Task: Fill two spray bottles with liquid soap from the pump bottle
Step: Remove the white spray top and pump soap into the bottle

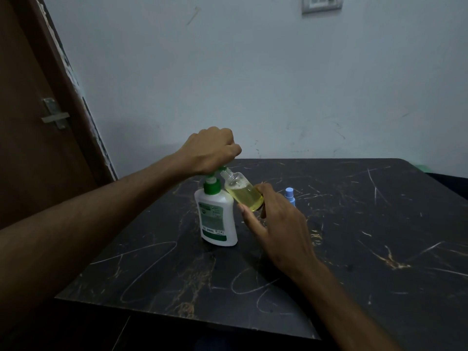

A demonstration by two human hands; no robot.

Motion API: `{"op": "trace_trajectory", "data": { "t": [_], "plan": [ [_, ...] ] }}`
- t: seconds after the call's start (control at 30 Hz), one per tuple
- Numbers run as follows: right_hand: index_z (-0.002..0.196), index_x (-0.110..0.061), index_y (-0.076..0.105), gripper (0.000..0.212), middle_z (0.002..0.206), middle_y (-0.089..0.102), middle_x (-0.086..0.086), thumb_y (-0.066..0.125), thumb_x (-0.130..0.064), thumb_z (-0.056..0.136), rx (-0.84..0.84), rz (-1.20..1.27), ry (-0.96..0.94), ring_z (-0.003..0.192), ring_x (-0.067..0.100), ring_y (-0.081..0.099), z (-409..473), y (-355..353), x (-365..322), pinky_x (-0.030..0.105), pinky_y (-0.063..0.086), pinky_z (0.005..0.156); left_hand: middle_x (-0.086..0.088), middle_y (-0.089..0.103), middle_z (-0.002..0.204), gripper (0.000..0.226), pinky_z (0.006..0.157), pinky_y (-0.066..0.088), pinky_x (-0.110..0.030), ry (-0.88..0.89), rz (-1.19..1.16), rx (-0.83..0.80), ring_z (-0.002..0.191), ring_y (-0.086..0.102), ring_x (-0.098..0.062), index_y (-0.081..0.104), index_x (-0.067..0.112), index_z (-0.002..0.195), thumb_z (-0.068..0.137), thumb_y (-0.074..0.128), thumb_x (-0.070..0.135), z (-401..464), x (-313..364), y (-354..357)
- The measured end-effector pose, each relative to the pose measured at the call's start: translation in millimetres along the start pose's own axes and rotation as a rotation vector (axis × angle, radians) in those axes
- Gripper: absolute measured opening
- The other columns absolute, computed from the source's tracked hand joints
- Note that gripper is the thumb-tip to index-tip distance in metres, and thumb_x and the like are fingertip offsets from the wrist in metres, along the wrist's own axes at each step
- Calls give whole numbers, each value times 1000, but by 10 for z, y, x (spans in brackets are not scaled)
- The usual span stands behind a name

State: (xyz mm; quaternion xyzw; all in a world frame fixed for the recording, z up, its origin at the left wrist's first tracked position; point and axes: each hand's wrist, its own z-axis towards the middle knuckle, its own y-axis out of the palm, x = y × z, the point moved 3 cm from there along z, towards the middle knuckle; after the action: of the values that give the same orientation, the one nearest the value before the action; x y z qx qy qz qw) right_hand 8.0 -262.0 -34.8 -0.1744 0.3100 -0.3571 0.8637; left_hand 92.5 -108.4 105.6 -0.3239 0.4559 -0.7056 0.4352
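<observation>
On veined black marble, white pump bottle (217,219) upright.

Dark marble-patterned table (354,249) bearing upright white pump bottle (217,221) and blue-capped spray bottle (290,196).

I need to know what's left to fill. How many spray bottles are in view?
2. One clear spray bottle, tilted in the right hand at the pump bottle spout; one blue-capped bottle behind that hand, mostly hidden.
</observation>
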Motion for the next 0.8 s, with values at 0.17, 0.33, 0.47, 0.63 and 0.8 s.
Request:
{"op": "trace_trajectory", "data": {
  "t": [0.17,0.33,0.47,0.63,0.8],
  "plan": [
    [119,-28,52,34,88,53,-17,51,-56,101,-11,-3,3,72,3,50,3,23,4,14,40,59,-4,43,63,32,60,30,-39,-18,10,-18,61,35,-25,28,19,62,83,40,40,-30,-10,25],
    [117,-29,51,33,87,54,-16,47,-58,101,-13,6,9,73,3,51,-7,6,2,20,44,59,-10,56,78,31,62,32,-38,-36,2,-19,69,43,-25,35,17,66,85,39,41,-10,-6,-17],
    [116,-28,53,33,87,56,-14,49,-57,102,-21,3,7,73,3,51,-2,15,0,23,48,60,-14,65,89,32,65,37,-41,-56,9,-33,74,50,-28,42,16,69,87,40,43,-42,-20,34],
    [118,-28,53,36,91,58,-13,47,-58,101,-30,15,13,74,3,53,-3,28,7,23,50,61,-18,65,93,36,64,35,-38,-47,32,-15,74,48,-26,43,13,71,98,45,36,-22,3,-33],
    [117,-29,52,33,91,58,-14,49,-57,102,-28,14,9,75,3,53,1,25,8,24,51,62,-3,50,73,37,62,32,-38,-53,-1,-23,69,43,-24,38,16,68,100,49,31,-42,-7,29]
  ]
}}
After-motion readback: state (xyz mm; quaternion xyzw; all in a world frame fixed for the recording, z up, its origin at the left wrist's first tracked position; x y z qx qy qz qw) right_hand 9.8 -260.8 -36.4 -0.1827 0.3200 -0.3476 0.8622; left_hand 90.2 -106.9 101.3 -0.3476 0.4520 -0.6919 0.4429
